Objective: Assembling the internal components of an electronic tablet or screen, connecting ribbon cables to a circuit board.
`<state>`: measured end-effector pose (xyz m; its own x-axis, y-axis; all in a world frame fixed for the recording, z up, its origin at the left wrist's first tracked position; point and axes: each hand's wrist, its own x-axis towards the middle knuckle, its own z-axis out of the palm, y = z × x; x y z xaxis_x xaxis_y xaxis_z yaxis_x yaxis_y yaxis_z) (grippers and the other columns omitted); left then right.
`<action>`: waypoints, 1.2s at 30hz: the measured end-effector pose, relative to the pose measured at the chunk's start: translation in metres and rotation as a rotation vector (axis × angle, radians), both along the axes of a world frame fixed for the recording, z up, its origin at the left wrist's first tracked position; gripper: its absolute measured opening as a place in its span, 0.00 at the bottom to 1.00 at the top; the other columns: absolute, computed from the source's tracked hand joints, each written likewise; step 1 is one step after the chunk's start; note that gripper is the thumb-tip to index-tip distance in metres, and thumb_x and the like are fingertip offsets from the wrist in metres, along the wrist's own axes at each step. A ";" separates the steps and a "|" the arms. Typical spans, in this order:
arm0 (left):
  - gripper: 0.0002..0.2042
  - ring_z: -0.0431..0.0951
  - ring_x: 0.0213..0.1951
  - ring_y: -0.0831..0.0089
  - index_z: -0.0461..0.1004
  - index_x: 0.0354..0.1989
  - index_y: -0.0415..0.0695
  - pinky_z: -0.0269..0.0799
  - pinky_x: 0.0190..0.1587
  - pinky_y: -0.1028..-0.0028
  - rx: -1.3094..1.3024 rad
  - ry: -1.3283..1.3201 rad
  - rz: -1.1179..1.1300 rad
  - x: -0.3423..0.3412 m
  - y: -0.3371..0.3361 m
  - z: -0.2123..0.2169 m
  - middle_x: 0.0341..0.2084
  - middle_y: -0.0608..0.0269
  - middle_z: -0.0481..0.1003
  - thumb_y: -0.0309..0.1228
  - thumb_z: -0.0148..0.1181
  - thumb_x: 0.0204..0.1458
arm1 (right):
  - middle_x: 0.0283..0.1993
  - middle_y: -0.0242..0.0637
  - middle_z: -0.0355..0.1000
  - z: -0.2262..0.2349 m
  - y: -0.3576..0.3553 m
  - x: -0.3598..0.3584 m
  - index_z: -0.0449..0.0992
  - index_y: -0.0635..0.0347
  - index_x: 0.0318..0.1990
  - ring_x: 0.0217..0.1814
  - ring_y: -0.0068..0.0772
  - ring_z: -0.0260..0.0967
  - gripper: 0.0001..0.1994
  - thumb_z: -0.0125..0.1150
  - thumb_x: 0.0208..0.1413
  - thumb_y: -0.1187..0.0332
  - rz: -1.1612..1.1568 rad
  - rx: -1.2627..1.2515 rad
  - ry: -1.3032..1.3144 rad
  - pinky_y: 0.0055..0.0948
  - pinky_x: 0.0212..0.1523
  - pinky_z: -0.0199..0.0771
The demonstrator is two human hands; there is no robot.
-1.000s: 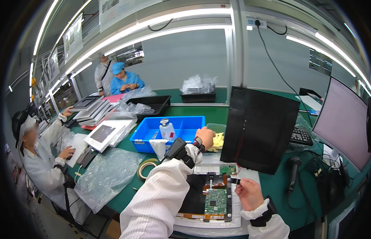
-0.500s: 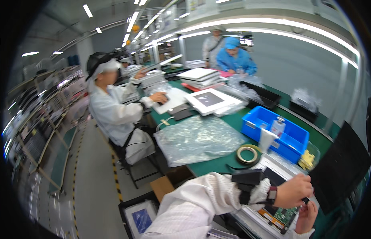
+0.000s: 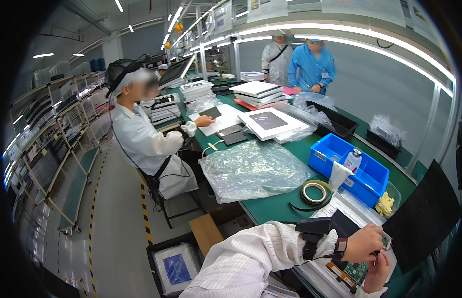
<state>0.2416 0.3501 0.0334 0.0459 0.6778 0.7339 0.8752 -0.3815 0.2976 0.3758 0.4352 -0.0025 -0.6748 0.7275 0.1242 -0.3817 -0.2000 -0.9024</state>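
My left hand (image 3: 362,243) comes in from the lower edge in a white striped sleeve, with a dark device strapped at the wrist. Its fingers are pinched together, and a small green piece with a pale edge (image 3: 387,242) shows by their tips. Just below, my right hand (image 3: 378,273) is closed too, its fingertips meeting the left ones around a small dark bit too hidden to name. Under both hands lies an opened device with a green circuit board (image 3: 357,270) and orange-edged parts (image 3: 340,274). A dark screen panel (image 3: 424,216) stands tilted to the right.
A blue bin (image 3: 318,158) with a bottle (image 3: 353,160) stands beyond my hands, near a tape roll (image 3: 314,192) and bubble wrap (image 3: 256,169). A co-worker (image 3: 141,129) sits at the left by stacked white panels (image 3: 258,94). An open box (image 3: 206,236) is below the table edge.
The view has shifted slightly. My hands stay together, and the green piece now shows by my left fingertips. The seated co-worker's hand now lifts a dark flat piece; the person in blue stands more upright.
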 end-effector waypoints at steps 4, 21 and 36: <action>0.07 0.66 0.30 0.64 0.69 0.17 0.43 0.61 0.35 0.68 0.066 -0.054 -0.024 -0.004 0.008 -0.002 0.18 0.62 0.69 0.31 0.58 0.30 | 0.29 0.31 0.67 0.012 -0.002 0.002 0.70 0.67 0.35 0.27 0.16 0.61 0.09 0.51 0.47 0.72 0.042 0.099 -0.069 0.14 0.24 0.60; 0.10 0.69 0.31 0.86 0.69 0.37 0.40 0.64 0.29 0.85 -0.597 -1.162 -0.507 -0.011 0.023 0.005 0.29 0.69 0.70 0.29 0.54 0.46 | 0.26 0.29 0.66 0.017 0.021 0.013 0.72 0.64 0.33 0.27 0.17 0.59 0.09 0.52 0.50 0.67 0.077 0.079 -0.077 0.17 0.31 0.60; 0.09 0.69 0.28 0.80 0.72 0.30 0.36 0.64 0.30 0.82 -0.443 -0.750 -0.158 -0.023 0.046 -0.006 0.26 0.63 0.72 0.30 0.53 0.47 | 0.22 0.27 0.66 0.016 0.029 0.017 0.73 0.66 0.26 0.24 0.15 0.57 0.05 0.58 0.45 0.73 -0.030 0.190 -0.154 0.15 0.25 0.56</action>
<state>0.2189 0.3962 0.0272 -0.2252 0.9334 0.2795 0.3368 -0.1946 0.9213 0.3928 0.4647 0.0132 -0.6750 0.7207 0.1579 -0.2401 -0.0123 -0.9707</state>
